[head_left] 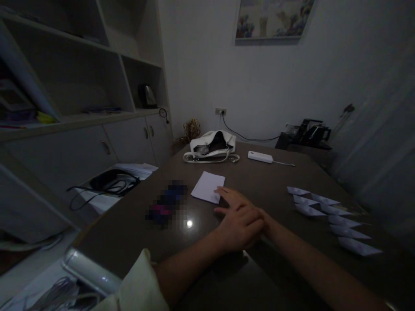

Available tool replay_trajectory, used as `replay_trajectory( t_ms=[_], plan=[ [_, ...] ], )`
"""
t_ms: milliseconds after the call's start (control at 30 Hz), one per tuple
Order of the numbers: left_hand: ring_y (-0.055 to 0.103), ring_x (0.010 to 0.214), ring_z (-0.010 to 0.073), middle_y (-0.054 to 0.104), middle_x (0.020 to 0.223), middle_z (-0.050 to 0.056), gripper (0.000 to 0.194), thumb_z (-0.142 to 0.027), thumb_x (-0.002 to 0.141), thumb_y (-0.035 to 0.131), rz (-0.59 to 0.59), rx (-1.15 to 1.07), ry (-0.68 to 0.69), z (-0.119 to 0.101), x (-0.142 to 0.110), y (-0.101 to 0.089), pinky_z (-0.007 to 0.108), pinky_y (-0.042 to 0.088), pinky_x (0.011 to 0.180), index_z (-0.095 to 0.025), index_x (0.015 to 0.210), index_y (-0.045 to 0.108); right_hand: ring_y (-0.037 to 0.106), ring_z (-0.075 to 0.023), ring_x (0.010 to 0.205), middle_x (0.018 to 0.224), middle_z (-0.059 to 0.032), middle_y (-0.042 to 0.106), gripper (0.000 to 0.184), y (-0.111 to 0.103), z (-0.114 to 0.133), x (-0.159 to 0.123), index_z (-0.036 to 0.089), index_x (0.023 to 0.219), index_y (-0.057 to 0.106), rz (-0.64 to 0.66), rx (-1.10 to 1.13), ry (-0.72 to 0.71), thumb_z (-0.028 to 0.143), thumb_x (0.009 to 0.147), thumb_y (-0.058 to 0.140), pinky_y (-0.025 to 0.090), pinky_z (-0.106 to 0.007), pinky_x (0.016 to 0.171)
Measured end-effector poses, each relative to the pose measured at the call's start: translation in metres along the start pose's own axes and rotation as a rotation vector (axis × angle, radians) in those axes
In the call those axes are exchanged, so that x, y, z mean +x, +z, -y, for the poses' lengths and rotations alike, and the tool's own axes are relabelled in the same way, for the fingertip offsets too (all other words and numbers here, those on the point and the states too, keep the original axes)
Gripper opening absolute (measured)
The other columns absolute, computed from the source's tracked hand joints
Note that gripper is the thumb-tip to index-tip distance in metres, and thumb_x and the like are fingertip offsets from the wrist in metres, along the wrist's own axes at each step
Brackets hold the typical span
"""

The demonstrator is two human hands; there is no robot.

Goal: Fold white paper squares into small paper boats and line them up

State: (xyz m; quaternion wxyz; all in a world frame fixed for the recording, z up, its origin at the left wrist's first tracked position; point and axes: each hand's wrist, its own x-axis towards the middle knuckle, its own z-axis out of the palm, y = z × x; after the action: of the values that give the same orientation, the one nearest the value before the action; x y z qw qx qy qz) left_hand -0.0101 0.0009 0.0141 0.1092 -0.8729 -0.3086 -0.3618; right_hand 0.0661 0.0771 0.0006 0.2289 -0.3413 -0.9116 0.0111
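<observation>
My left hand (244,226) lies across my right wrist, its fingers curled over it. My right hand (233,198) reaches forward with fingers outstretched and apart; its fingertips rest at the near right edge of a stack of white paper sheets (207,186). Off to the right stand several folded white paper boats (343,221), set in loose rows. A small pale spot shows under my left hand, too unclear to name.
On the dark table (266,185), a white handbag (212,147) lies at the back, with a white power strip (260,157) to its right. A pixelated phone-shaped item (167,203) lies left of the paper. Electric kettles (314,133) stand beyond the far right corner.
</observation>
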Motion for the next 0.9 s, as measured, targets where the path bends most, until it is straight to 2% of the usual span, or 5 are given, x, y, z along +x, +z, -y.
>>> replay_trajectory(
  t_ms=[67,167,333,500,900],
  plan=[
    [0.056,0.087,0.0185,0.065,0.093,0.007,0.023,-0.020,0.089,0.038,0.049,0.032,0.040,0.002,0.000,-0.003,0.036,0.037,0.086,-0.016,0.091,0.060,0.060,-0.0336,0.087,0.083,-0.0103,0.068,0.023,0.005,0.009,0.014,0.028,0.099,0.065,0.029,0.010,-0.016,0.035,0.085,0.049,0.047,-0.052,0.075],
    [0.056,0.087,0.0187,0.065,0.092,0.007,0.024,-0.021,0.090,0.038,0.086,0.056,0.046,0.007,0.000,-0.005,0.036,0.037,0.084,-0.014,0.094,0.061,0.060,-0.0359,0.087,0.082,-0.0107,0.068,0.025,0.002,0.015,0.037,0.029,0.098,0.065,0.179,0.070,-0.071,0.043,0.082,0.051,0.047,-0.053,0.074],
    [0.055,0.089,0.0195,0.063,0.092,0.008,0.024,-0.023,0.089,0.040,0.094,0.051,-0.009,0.013,-0.001,-0.007,0.035,0.037,0.084,-0.014,0.096,0.061,0.061,-0.0338,0.084,0.085,-0.0104,0.068,0.025,-0.009,0.008,0.062,0.027,0.090,0.068,0.301,0.156,-0.124,0.044,0.073,0.061,0.049,-0.047,0.072],
    [0.054,0.091,0.0197,0.064,0.094,0.008,0.022,-0.021,0.088,0.041,0.090,0.025,-0.048,0.013,-0.001,-0.008,0.035,0.035,0.085,-0.015,0.098,0.060,0.063,-0.0296,0.080,0.081,-0.0049,0.067,0.021,-0.008,0.000,0.067,0.029,0.083,0.068,0.305,0.208,-0.110,0.044,0.067,0.066,0.050,-0.041,0.070],
    [0.056,0.095,0.0176,0.066,0.099,0.006,0.024,-0.016,0.086,0.039,0.039,-0.063,-0.069,0.014,-0.002,-0.008,0.034,0.034,0.091,-0.016,0.098,0.060,0.062,-0.0286,0.076,0.075,-0.0043,0.067,0.023,-0.010,-0.005,0.070,0.026,0.071,0.066,0.390,0.349,-0.019,0.048,0.065,0.066,0.051,-0.040,0.066]
  ],
)
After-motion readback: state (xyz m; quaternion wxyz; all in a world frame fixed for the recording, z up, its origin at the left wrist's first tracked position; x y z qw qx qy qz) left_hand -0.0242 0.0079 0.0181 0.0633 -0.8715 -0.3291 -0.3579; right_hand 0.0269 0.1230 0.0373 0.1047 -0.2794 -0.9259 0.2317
